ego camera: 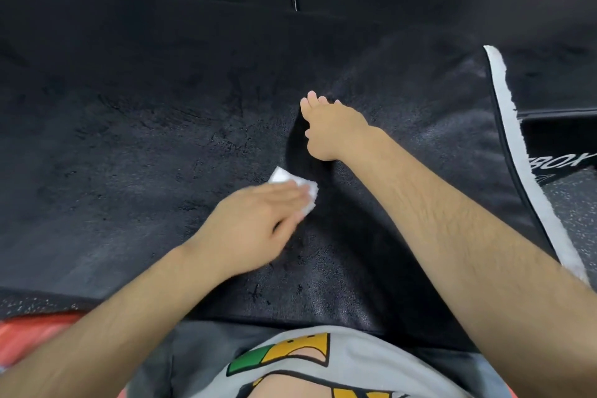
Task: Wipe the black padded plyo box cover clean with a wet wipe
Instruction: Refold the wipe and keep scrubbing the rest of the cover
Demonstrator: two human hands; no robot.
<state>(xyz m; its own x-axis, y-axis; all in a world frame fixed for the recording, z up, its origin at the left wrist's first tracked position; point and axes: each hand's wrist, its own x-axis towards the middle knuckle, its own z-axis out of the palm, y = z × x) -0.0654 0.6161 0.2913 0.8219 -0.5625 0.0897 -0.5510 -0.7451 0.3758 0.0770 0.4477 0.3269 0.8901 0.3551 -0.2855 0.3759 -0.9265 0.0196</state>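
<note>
Nearest, at six o'clock, a grey printed shirt (355,362) shows below the black padded cover (129,139), which spreads from nine to three o'clock. Just above it, the left hand (252,220) presses a white wet wipe (292,180) onto the cover with straight, flat fingers. Farther off, at one o'clock from the wipe, the right hand (329,129) rests flat on the padding with its fingers extended, and a white edge strip (517,145) lies at three o'clock.

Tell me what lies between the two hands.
In the head view, the wet wipe pokes out from under the left hand; beyond it only bare, shadowed black cover reaches the right hand.
</note>
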